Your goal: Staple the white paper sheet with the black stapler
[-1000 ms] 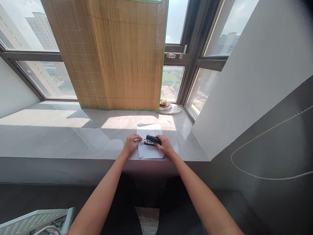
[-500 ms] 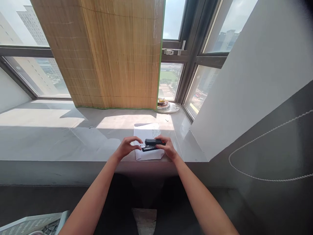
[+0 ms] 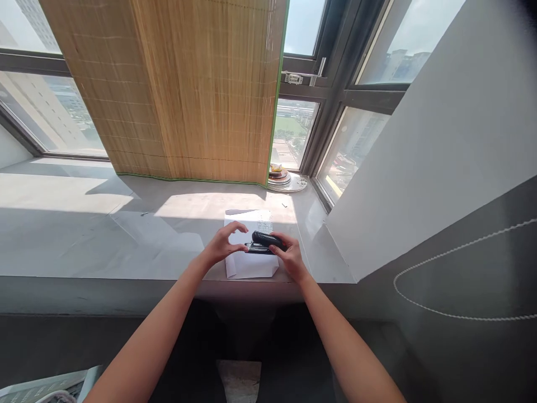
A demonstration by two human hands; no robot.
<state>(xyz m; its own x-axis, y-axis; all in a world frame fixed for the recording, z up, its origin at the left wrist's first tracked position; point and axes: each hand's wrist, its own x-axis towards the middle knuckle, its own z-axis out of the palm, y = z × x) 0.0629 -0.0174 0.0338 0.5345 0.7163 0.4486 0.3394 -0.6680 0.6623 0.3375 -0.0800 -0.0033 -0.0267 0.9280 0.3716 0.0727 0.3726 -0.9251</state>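
Observation:
A black stapler (image 3: pixel 263 242) is gripped in my right hand (image 3: pixel 292 255), thumb on the near side and fingers behind. Its top arm is lifted away from the base at the left end, leaving a gap. My left hand (image 3: pixel 223 244) curves in a C shape off that left end, fingers and thumb apart. The left thumb tip is at the front of the stapler's base; whether it presses there I cannot tell. Beneath both hands lie white sheets of paper (image 3: pixel 247 268) with some print or drawing near the upper right.
The papers rest on a pale stone window ledge (image 3: pixel 138 252). A bamboo blind (image 3: pixel 197 95) hangs behind it. Stacked plates (image 3: pixel 280 178) stand in the window corner. A beaded cord (image 3: pixel 403 280) loops at the right, and a pale basket (image 3: pixel 50 385) sits low at the left.
My left fingers have spread wider from the thumb and risen. The stapler's top arm now tilts up more at its left end. The whole view has shifted slightly.

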